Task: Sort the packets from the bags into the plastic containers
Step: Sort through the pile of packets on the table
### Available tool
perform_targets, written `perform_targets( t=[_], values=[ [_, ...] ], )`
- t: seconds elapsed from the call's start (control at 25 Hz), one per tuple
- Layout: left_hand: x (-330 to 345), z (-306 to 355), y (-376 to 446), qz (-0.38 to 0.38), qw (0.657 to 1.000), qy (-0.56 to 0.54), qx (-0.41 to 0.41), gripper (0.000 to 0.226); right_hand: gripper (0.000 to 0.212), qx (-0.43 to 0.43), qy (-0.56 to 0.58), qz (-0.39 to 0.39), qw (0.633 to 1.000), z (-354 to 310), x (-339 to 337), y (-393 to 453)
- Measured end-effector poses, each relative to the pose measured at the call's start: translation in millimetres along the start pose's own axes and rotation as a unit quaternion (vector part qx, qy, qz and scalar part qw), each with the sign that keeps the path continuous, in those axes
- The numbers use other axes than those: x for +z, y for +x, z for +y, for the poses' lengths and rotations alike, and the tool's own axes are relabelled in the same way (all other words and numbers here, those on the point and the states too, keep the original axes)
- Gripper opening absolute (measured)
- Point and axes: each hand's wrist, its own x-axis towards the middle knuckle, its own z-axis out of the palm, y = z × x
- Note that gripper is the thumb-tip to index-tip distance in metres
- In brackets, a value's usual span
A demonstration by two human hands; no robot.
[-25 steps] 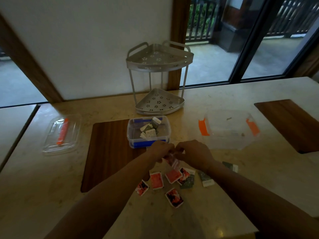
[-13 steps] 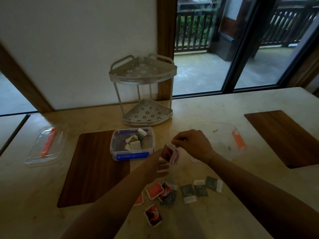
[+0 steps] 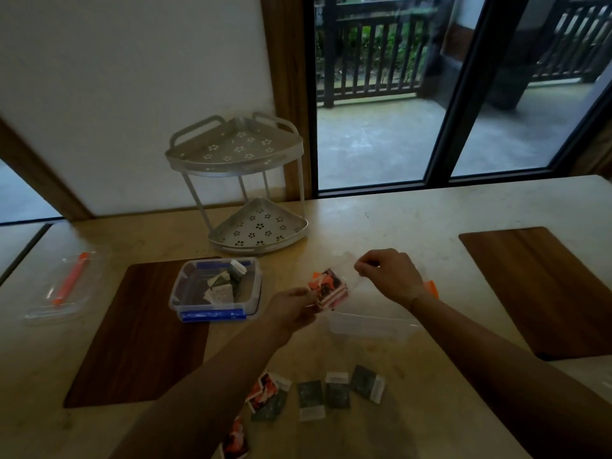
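Observation:
My left hand [image 3: 293,308] and my right hand [image 3: 389,276] together hold a clear plastic bag [image 3: 347,279] with several red packets [image 3: 328,288] inside; the left grips the bottom corner, the right pinches the top edge. The bag hangs over a clear container with orange clips [image 3: 371,324]. Left of it stands a clear container with blue clips [image 3: 215,314] that holds several dark green and white packets. Loose on the table near me lie red packets [image 3: 265,389] and dark green packets [image 3: 337,392].
A two-tier metal corner rack [image 3: 245,190] stands at the back against the wall. A clear lid with an orange clip [image 3: 59,289] lies at far left. Dark wooden mats sit at left [image 3: 132,342] and right [image 3: 536,286] on the beige table.
Both hands lifted the bag of red packets off the table and carried it forward and right, over the orange-clipped container. The camera tilted up.

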Motion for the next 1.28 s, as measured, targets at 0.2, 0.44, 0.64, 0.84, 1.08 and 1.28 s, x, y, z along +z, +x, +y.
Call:
perform_targets(
  t=[0.2, 0.44, 0.64, 0.84, 1.08, 1.28],
  values=[
    [34.7, -0.9, 11.4, 0.045, 0.998, 0.034, 0.025, 0.029, 0.012, 0.066, 0.07, -0.013, 0.995, 46.5, -9.2, 7.2],
    [58.5, 6.6, 17.8, 0.086, 0.988, 0.122, 0.051, 0.022, 0.007, 0.124, 0.089, -0.06, 0.987, 76.2, -3.2, 19.2],
    [68.5, 19.7, 28.1, 0.142, 0.973, 0.171, 0.062, 0.009, 0.014, 0.15, 0.062, -0.131, 0.978, 83.6, 6.7, 31.2],
    [79.0, 32.9, 37.9, 0.139, 0.965, 0.215, 0.064, 0.019, 0.021, 0.152, 0.019, -0.193, 0.969, 90.4, 15.5, 36.9],
    [95.4, 52.5, 40.7, 0.102, 0.959, 0.252, 0.079, 0.022, 0.024, 0.167, 0.013, -0.222, 0.961, 90.9, 20.2, 43.3],
    [95.5, 59.5, 39.0, 0.101, 0.919, 0.361, 0.119, 0.025, 0.022, 0.211, 0.071, -0.238, 0.945, 93.0, 27.8, 41.9]
  ],
)
